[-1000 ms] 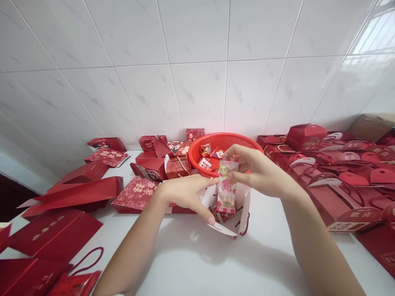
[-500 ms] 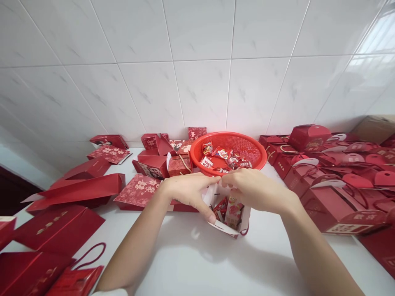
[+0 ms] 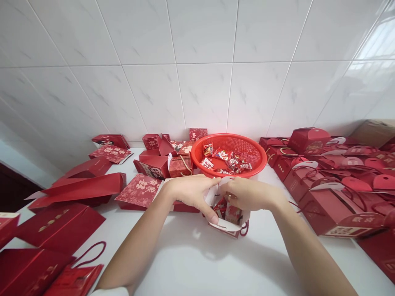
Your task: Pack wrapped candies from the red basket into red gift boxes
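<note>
Between my hands stands a small red candy box (image 3: 227, 233) with its top open and white inner flaps showing. Red-wrapped sweets (image 3: 221, 206) and a taller printed packet (image 3: 233, 214) are inside it. My left hand (image 3: 191, 194) grips the box's left side, thumb on the near white flap and fingers behind. My right hand (image 3: 251, 194) is closed over the far right rim, fingers curled at a white flap; its fingertips are partly hidden. A dark red cord (image 3: 245, 228) loops out at the box's right side.
Behind the box, a red plastic basket (image 3: 259, 167) holds several wrapped sweets. Closed red gift boxes (image 3: 342, 213) crowd the right side. Unfolded and part-folded red boxes (image 3: 61, 226) lie on the left, with more (image 3: 140, 191) beside the basket. A tiled wall (image 3: 203, 94) rises behind.
My right hand has moved slightly down, its fingers now lower over the box's far right rim. The near flap has tilted a little; my left hand keeps its hold.
</note>
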Available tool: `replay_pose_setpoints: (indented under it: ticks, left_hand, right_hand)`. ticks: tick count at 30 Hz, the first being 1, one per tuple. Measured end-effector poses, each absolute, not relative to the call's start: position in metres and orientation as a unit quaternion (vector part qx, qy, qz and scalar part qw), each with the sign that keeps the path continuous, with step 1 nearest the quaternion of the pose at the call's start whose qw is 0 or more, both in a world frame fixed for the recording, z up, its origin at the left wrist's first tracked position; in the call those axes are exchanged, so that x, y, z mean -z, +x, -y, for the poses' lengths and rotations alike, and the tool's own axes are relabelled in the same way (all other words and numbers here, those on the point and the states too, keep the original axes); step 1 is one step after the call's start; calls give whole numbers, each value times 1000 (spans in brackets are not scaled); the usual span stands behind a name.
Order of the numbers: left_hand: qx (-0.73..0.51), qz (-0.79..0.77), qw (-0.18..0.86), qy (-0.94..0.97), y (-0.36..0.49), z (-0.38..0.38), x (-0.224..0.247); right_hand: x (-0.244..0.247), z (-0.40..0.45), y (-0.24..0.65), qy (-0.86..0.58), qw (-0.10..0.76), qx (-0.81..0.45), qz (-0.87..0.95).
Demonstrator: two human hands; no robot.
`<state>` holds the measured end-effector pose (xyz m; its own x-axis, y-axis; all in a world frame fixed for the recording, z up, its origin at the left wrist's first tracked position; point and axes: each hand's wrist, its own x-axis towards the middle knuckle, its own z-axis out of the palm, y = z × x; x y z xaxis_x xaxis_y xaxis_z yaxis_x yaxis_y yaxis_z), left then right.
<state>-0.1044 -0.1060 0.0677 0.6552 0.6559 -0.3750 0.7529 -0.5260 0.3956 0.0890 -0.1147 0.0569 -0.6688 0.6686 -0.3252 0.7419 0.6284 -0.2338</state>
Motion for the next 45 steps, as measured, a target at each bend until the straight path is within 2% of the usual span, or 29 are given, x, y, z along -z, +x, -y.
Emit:
replay_pose_setpoints:
  ticks: [4, 8, 10, 16, 20, 27, 30, 33, 35, 40, 45]
  left_hand:
    - [88, -407, 268, 869, -105, 108, -68]
    - [49, -400, 274, 873, -110, 110, -69]
    - [37, -409, 270, 871, -112, 112, -69]
    - [-18, -426, 245, 871, -106, 119, -74]
    - [-52, -408, 294, 863, -99, 121, -76]
    - [18, -346, 378, 858, -94, 114, -68]
    - [17, -351, 385, 854, -95, 110, -64]
    - [-1, -366, 393, 843, -96, 108, -63]
    - [-8, -390, 371, 842, -96, 109, -62]
    - [5, -480, 221, 849, -92, 111, -58]
    - [16, -459, 236, 856, -90, 110, -54]
  right_hand:
    - [-60, 112, 88, 377, 121, 208, -895]
    - [-77, 114, 110, 358, -8, 251, -899]
    - [-85, 116, 125, 388, -42, 242, -888]
    - [-94, 119, 154, 454, -17, 219, -863]
    - [-94, 118, 159, 485, -7, 202, -851]
    - [-81, 111, 131, 521, 22, 151, -840]
    - [-74, 106, 116, 550, 72, 124, -823]
    - [-66, 101, 108, 554, 72, 100, -824]
    - [-63, 98, 106, 554, 68, 88, -825]
    - [-65, 102, 104, 584, 66, 54, -807]
    - [-70, 108, 104, 483, 86, 101, -866]
